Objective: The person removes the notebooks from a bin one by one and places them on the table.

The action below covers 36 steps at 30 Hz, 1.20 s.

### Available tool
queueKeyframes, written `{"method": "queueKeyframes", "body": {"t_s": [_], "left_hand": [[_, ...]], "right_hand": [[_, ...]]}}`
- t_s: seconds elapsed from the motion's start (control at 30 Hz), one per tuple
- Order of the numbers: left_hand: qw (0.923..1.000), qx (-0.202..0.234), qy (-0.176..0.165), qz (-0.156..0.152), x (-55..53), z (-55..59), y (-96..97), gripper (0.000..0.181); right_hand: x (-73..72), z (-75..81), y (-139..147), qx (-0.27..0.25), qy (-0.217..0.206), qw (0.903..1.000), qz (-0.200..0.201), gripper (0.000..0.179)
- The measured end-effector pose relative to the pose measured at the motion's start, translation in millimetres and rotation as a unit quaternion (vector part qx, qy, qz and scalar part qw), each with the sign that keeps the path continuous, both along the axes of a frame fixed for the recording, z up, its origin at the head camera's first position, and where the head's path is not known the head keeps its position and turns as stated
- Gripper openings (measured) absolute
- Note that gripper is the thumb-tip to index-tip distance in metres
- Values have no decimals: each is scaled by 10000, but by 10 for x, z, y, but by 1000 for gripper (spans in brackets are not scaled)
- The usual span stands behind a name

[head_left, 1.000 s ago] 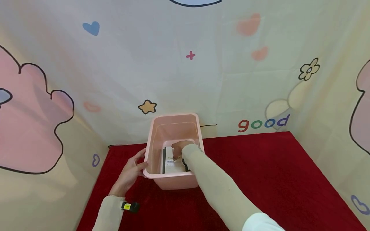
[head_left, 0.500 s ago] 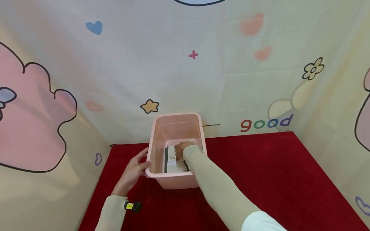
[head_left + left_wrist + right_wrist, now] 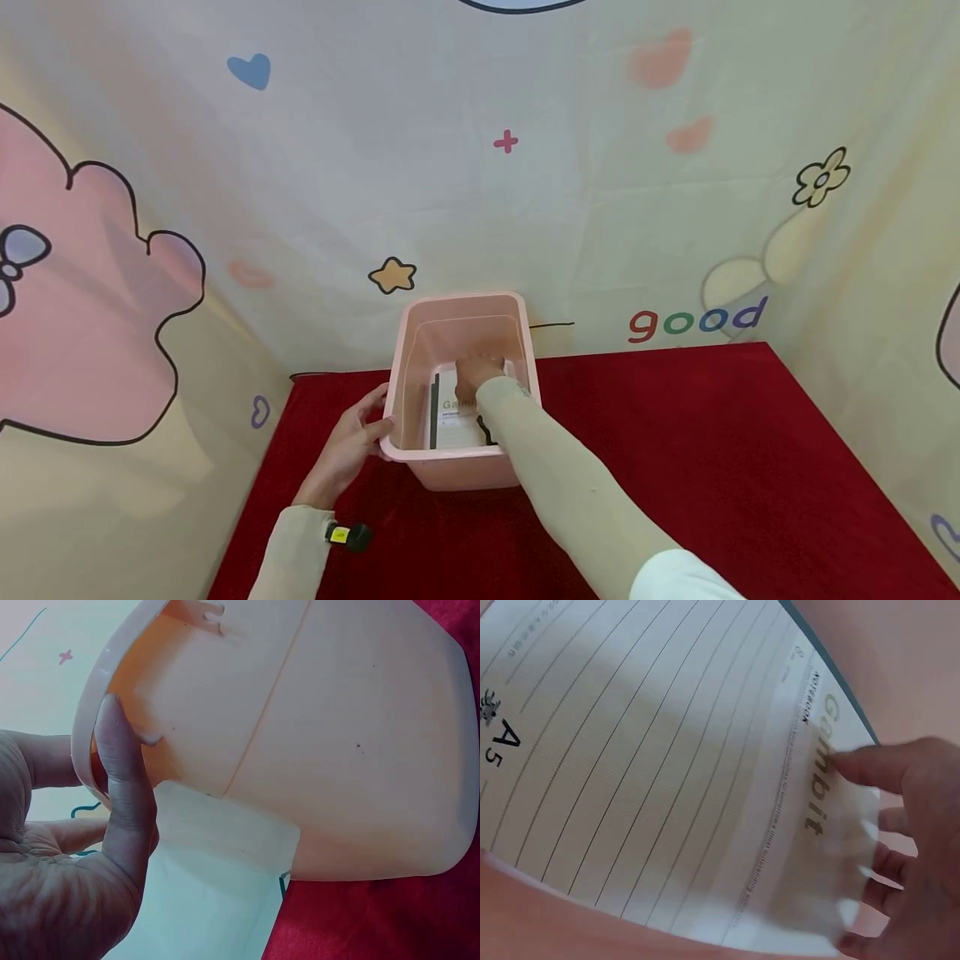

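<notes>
A pink plastic bin (image 3: 442, 473) stands against the backdrop, its open top toward me. My left hand (image 3: 345, 442) grips its left rim; in the left wrist view, the thumb (image 3: 124, 772) lies along one side of the lip, with other fingers across from it. Inside the bin is a pale notebook (image 3: 455, 429) with a dark spine, lettered "Gambit" and "A5". My right hand (image 3: 478, 373) reaches in and holds the notebook's far end. The right wrist view shows the thumb (image 3: 870, 766) on the cover and the other fingers bent at the edge, their tips partly hidden beneath.
Dark red cloth (image 3: 675, 450) covers the table around the bin. A printed fabric backdrop (image 3: 337, 167) rises behind and at both sides. A black device with a yellow label (image 3: 347, 535) sits on the left wrist.
My right hand has shifted slightly toward the bin's far wall, and the notebook's far edge has moved up with it. The left hand keeps its grip on the rim. The head view has turned slightly left.
</notes>
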<state>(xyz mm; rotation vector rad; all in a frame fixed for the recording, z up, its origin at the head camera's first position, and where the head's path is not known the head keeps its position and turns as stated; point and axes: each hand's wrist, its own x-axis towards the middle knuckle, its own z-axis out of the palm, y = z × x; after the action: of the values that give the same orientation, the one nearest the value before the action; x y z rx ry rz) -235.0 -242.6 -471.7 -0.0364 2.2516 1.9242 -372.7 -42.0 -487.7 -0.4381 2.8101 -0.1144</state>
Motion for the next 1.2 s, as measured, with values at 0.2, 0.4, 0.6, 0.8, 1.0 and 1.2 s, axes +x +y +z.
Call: {"method": "queueKeyframes", "body": {"t_s": [0.2,0.4,0.6,0.8,1.0,1.2], "left_hand": [[10000,-49,-11,12,6,20,-4,65],[9998,-137,-75,105,10,15,-15,65],[9999,-113,-33,84,8,7,-32,64],[9999,-135,4,64,3,7,-35,64],[9999,-154,23,49,-5,-1,-17,64],[9999,-138,-19,29,-6,8,2,64]], "right_hand": [[-46,35,-35,-106,458,9988,-112,31],[-24,128,-48,-984,81,9950,-161,13],[-20,181,-33,-1032,96,9946,94,31],[-8,184,9,-808,165,9963,247,59],[52,238,40,-851,93,9960,254,59],[74,281,79,-1113,285,9932,161,39]]}}
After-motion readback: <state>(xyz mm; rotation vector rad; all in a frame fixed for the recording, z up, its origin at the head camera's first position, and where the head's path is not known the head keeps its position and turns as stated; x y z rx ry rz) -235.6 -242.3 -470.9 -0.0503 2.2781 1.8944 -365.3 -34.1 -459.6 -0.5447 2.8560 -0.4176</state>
